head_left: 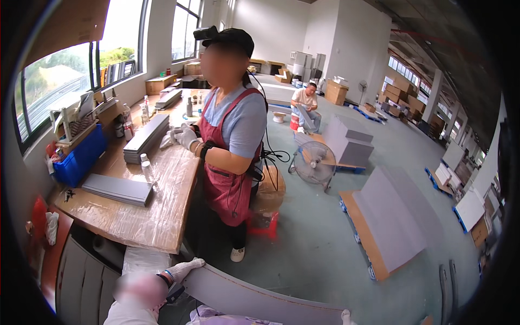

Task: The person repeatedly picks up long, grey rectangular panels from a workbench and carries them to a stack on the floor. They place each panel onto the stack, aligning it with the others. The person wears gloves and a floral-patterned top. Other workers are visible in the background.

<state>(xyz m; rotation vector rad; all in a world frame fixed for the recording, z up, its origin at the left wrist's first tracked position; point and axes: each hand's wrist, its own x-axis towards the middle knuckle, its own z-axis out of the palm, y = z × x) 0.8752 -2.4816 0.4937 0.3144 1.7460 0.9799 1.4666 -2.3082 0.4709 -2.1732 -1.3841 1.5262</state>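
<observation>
A long grey panel (249,297) stretches across the bottom of the view in front of my body, a thin brownish line along its far edge. My left hand (184,269), in a white knitted glove with a dark band at the wrist, is closed over the panel's left end. Of my right hand (347,316), only gloved fingertips show, closed over the right end at the lower edge; the rest is out of view. The panel is level with the near end of a film-wrapped worktable (168,225), just apart from it.
Beside the table stands a co-worker in a red apron (227,189), gloved hands at a stack of grey strips (146,138). More strips (118,189) and a blue bin (81,157) lie leftward. A fan (314,162), a seated person (306,105) and a panel-loaded pallet (390,216) stand right.
</observation>
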